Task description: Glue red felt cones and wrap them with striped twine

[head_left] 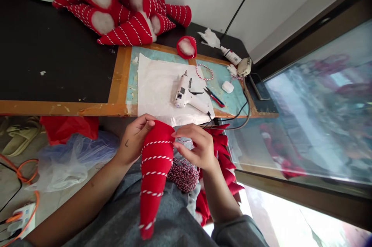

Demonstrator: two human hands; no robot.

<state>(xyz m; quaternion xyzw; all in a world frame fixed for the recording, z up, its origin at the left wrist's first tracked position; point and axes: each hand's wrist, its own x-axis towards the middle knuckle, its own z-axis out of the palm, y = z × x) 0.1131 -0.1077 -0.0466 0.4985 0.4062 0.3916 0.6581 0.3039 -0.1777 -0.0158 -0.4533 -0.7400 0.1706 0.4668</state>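
A red felt cone (155,165) wound with red-and-white twisted cord hangs over my lap, its narrow tip pointing down toward me. My left hand (134,138) grips the wide upper end, thumb on top. At the cone's right edge, my right hand (197,144) pinches near the topmost turn of cord; whether a cord end sits between its fingertips is too small to tell. Behind the cone, a bundle of the same cord (184,175) rests on my lap. Just beyond my hands, a white glue gun (184,92) lies on a white sheet (157,84).
Stuffed red cones (128,32) are heaped at the back left. Pliers with red handles (215,97), a cord loop (205,72), a white case (227,86) and a bottle (231,55) lie to the right. More red pieces (222,162) sit beside my right arm, near a glass panel (319,96).
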